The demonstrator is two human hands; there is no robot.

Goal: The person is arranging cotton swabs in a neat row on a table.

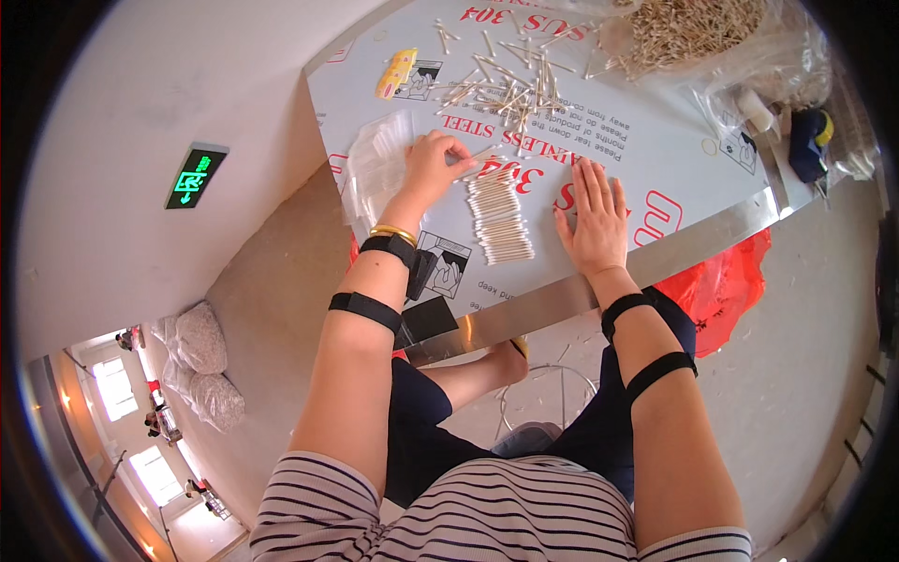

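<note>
A row of cotton swabs (503, 217) lies side by side on the film-covered steel table (571, 258), in front of me. At its far end, my left hand (434, 171) is closed in a pinch on a cotton swab (485, 153) that points to the right. My right hand (596, 214) rests flat on the table to the right of the row, fingers stretched out and holding nothing. Beyond both hands, loose cotton swabs (524, 89) lie scattered in a pile. Clear plastic boxes (373, 169) sit beside my left hand, partly hidden by it.
A clear bag (698, 37) full of cotton swabs stands at the far right. A dark blue and yellow tool (810, 145) lies near the right edge. There is a small yellow packet (396, 73) at the far left. A red bag (721, 290) hangs below the table's right side.
</note>
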